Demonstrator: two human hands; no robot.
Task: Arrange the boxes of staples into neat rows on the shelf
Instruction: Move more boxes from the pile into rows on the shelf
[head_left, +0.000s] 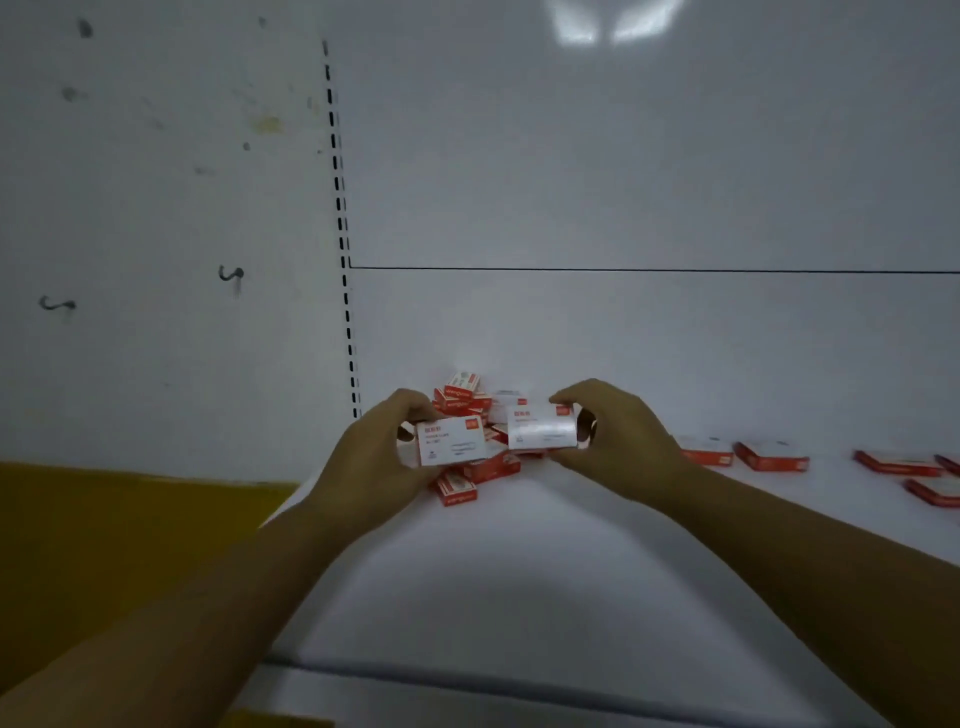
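A person's two bare forearms reach in over the front edge of a white shelf (519, 571). The left hand (374, 457) curls its fingers and thumb round a staple box (451, 440), white face turned to the camera. The right hand (618, 436) pinches a second staple box (542, 427) between thumb below and fingers above, its white face also showing. The two boxes are held side by side, just apart, above the shelf near its back left corner.

Directly under and behind them lies a loose pile of staple boxes (462, 397), red-sided and white-topped, tumbled at all angles against the back edge. Along that back edge toward the right, well apart from the pile, more flat staple boxes (771, 457) lie singly.

Both held boxes carry red characters and a small red square on white, with grey print below. The red sides in the pile bear white lettering. All of it is too blurred to read.

Behind rises a white back panel (623, 182), bounded at left by a slotted upright (340, 208). Left of that, two dark hooks (231, 274) hang on a smudged wall above a yellow surface (104, 519).
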